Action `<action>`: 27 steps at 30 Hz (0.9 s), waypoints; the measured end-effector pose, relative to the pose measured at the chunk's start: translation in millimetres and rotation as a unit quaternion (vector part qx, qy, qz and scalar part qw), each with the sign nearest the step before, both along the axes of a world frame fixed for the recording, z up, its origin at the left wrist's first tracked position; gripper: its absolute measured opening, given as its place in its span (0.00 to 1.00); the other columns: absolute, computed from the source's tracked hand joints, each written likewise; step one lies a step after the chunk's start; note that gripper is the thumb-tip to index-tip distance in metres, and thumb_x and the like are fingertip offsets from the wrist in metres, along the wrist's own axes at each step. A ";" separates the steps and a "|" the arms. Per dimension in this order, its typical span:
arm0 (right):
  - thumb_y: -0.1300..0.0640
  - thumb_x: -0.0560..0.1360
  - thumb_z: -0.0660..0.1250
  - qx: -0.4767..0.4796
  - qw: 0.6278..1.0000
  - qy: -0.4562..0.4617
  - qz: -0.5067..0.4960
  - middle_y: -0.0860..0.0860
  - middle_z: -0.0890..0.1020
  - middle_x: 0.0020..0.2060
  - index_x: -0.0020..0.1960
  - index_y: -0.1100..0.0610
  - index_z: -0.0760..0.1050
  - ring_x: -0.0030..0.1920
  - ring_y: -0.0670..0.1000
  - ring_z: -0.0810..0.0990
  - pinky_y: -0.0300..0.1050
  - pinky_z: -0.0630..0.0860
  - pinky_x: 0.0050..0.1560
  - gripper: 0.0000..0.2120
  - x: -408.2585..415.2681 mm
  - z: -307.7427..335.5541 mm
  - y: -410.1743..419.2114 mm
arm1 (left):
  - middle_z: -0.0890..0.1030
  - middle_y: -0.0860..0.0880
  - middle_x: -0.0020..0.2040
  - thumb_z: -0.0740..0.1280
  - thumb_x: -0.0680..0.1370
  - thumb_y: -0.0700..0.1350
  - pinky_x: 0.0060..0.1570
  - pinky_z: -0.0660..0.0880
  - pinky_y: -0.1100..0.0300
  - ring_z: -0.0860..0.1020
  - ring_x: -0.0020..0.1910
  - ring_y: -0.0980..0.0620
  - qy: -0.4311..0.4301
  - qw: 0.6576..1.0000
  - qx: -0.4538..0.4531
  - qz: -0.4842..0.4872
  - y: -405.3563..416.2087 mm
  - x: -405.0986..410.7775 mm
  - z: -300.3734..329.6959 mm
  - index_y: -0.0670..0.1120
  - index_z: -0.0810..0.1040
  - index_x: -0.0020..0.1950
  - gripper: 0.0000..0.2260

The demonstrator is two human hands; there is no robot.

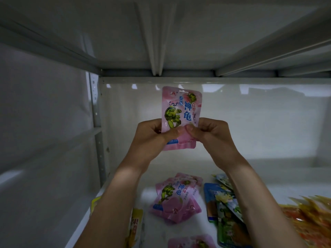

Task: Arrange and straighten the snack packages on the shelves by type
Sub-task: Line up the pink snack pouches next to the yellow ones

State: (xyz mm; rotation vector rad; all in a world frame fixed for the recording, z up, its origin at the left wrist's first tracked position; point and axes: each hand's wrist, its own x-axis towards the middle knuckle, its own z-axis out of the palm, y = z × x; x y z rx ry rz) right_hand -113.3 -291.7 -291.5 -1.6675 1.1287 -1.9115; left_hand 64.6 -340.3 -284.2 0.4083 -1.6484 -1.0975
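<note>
Both hands — left hand (152, 135) and right hand (208, 133) — hold a pink snack packet (180, 111) upright above the shelf (268, 178), thumbs and fingers pinching its lower part. Below, a pink pile (176, 199) lies mid-shelf, blue-green packets (222, 201) beside it, orange packets (311, 217) at the right edge — yellow ones (135, 224) at the left.

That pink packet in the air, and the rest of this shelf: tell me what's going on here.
A person is sorting snacks on a white shelf. The left hand and right hand together pinch the lower part of one pink packet, held upright above the shelf. Below lie a loose pile of matching pink packets, blue and green packets beside it, orange packets at the right and yellow packets by the left forearm.
</note>
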 end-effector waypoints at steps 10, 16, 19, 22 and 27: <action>0.61 0.82 0.68 0.010 1.000 -0.002 0.014 0.57 0.89 0.51 0.58 0.63 0.85 0.53 0.58 0.88 0.56 0.84 0.57 0.09 3.4 8.5 8.5 | 0.89 0.46 0.47 0.72 0.79 0.36 0.52 0.83 0.57 0.88 0.49 0.49 -0.037 0.999 -0.033 -0.003 -6.8 0.2 -6.0 0.45 0.88 0.49 0.07; 0.62 0.80 0.71 -0.033 0.999 -0.039 -0.001 0.61 0.88 0.49 0.55 0.63 0.86 0.52 0.66 0.87 0.62 0.83 0.58 0.07 1.5 6.6 7.1 | 0.89 0.45 0.51 0.75 0.77 0.37 0.54 0.83 0.56 0.87 0.54 0.48 -0.018 0.999 -0.001 -0.046 1.1 -2.6 -3.4 0.43 0.87 0.55 0.08; 0.62 0.80 0.71 -0.028 0.998 -0.054 0.011 0.59 0.89 0.50 0.56 0.64 0.85 0.53 0.62 0.88 0.59 0.84 0.58 0.08 3.9 5.7 7.6 | 0.89 0.46 0.50 0.76 0.75 0.36 0.51 0.83 0.57 0.87 0.52 0.49 -0.012 0.999 -0.003 -0.045 0.1 -3.1 -4.3 0.44 0.87 0.54 0.09; 0.62 0.79 0.71 -0.009 0.995 -0.084 0.054 0.60 0.88 0.52 0.57 0.64 0.85 0.54 0.62 0.87 0.58 0.84 0.59 0.09 3.1 5.3 5.8 | 0.89 0.46 0.47 0.77 0.74 0.35 0.48 0.82 0.61 0.88 0.49 0.50 -0.003 1.000 -0.020 -0.020 -2.4 -4.0 -6.1 0.42 0.88 0.53 0.09; 0.60 0.78 0.72 0.011 0.998 -0.026 0.062 0.55 0.88 0.55 0.62 0.62 0.83 0.56 0.55 0.87 0.44 0.84 0.54 0.14 4.3 6.1 6.9 | 0.89 0.47 0.45 0.75 0.76 0.34 0.47 0.82 0.62 0.88 0.47 0.51 -0.005 0.999 -0.038 0.012 -4.5 -4.3 -4.6 0.41 0.87 0.53 0.08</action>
